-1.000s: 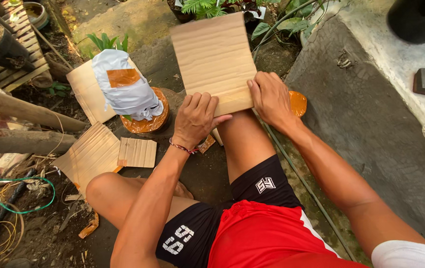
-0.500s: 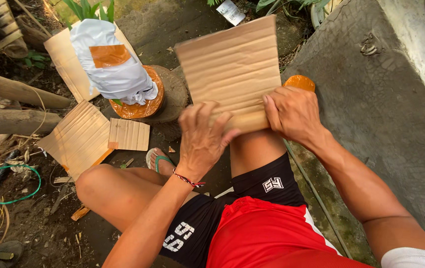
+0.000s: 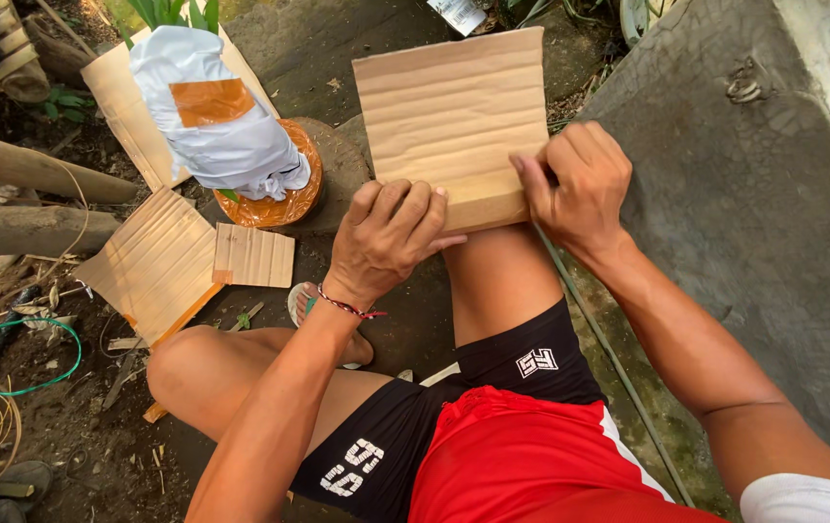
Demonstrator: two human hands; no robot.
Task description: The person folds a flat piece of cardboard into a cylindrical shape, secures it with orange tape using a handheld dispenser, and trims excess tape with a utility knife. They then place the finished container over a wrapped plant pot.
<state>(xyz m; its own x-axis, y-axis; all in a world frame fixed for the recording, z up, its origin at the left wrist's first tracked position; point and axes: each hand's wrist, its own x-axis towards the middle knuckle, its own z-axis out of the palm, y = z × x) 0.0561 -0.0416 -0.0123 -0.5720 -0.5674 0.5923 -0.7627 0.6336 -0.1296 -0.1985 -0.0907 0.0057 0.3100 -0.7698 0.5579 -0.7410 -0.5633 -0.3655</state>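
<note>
A tan corrugated cardboard sheet (image 3: 449, 116) rests on my right knee, standing up and away from me. My left hand (image 3: 386, 237) presses flat on the sheet's lower left corner, a thin red bracelet on its wrist. My right hand (image 3: 575, 184) pinches the lower right edge with curled fingers. Both hands hold the same sheet. I sit on the ground in black shorts and a red shirt, knees bent.
A white plastic-wrapped plant (image 3: 212, 121) with an orange tape patch sits in an orange pot (image 3: 284, 199). Cardboard pieces (image 3: 158, 261) lie left on the dirt. Bamboo poles (image 3: 28, 169), green wire (image 3: 37, 383) and a concrete slab (image 3: 754, 223) surround me.
The view has shifted closer and down. My hands have slid to the sheet's lower edge, the left pressing its corner, the right curling onto its right edge.
</note>
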